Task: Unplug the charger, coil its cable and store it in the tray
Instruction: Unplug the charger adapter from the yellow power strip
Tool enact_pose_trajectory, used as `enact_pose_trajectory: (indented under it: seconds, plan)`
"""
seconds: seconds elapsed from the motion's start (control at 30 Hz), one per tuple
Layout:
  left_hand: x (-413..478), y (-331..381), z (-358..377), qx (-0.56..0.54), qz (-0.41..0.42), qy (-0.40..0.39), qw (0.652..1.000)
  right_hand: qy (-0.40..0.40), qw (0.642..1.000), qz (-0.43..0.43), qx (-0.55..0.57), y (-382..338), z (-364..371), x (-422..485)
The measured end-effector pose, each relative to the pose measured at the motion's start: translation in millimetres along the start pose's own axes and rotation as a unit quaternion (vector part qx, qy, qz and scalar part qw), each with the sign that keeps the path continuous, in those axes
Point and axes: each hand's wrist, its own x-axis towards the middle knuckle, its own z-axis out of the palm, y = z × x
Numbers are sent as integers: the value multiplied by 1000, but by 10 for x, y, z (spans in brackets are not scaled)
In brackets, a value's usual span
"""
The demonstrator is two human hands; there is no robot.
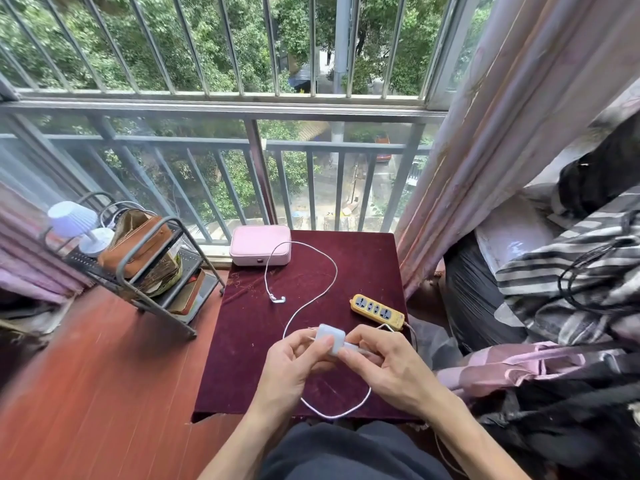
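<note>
Far left of both hands, a metal rack (138, 271) stands on the floor. The left hand (294, 362) has its grip clamped on the white charger (331, 338), thumb on its face, above the maroon tabletop (242, 341). The right hand (384, 358) pinches the cable (311, 303) where it leaves the charger. The cable loops away past both grips toward a pink case (259, 244). Right of the hands lies a yellow power strip (378, 311), unplugged from the charger.
</note>
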Motion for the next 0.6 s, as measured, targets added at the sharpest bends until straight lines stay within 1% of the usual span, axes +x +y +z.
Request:
enact_pose_trajectory:
  seconds: [0.13, 0.23, 0.33, 0.43, 0.5, 0.6]
  plan:
    - [31, 13, -67, 3, -8, 14, 1000, 7, 999, 14, 28, 26, 39, 63]
    - [64, -18, -153, 4, -10, 36, 999, 6, 998, 41, 37, 85, 72, 149]
    - [152, -176, -302, 27, -16, 82, 996, -5, 996, 45, -75, 242, 168, 249]
    - [310, -453, -603, 79, -55, 149, 984, -20, 986, 44, -162, 368, 329, 384]
    - [471, -708, -862, 119, -96, 197, 968, -19, 963, 17, -267, 461, 448, 506]
    - [706, -1082, -1249, 228, -156, 250, 928, -23, 915, -16, -403, 666, 611, 704]
